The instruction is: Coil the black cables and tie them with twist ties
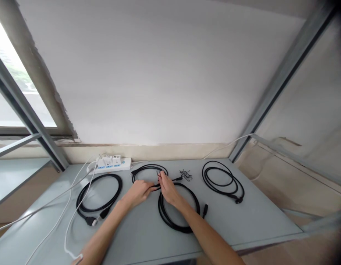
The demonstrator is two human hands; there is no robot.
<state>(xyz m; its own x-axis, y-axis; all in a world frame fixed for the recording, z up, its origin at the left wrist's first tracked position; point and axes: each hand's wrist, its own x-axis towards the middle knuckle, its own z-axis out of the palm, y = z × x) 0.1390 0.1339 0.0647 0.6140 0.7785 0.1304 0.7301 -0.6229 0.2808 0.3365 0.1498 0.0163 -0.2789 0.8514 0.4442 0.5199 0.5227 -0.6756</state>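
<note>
A coiled black cable (148, 165) lies at the back middle of the grey tabletop. On its near right side, my left hand (139, 191) has its fingers closed on the strands. Right beside it, my right hand (167, 187) pinches a thin black twist tie (158, 172) whose ends stick up above the fingers. Part of the tie and of the cable is hidden by the fingers. Just right of my hands sits a small tangled pile of black twist ties (186, 175). A thicker coiled black cable (161, 217) lies below my right wrist, partly covered by the forearm.
To the left is another coiled black cable (119, 191) with bulky plugs. Behind it stands a white power strip (127, 163) with adapters, and white cords (66, 208) run across the left side. One more coiled cable (206, 180) lies at right. Metal posts (250, 121) frame the table.
</note>
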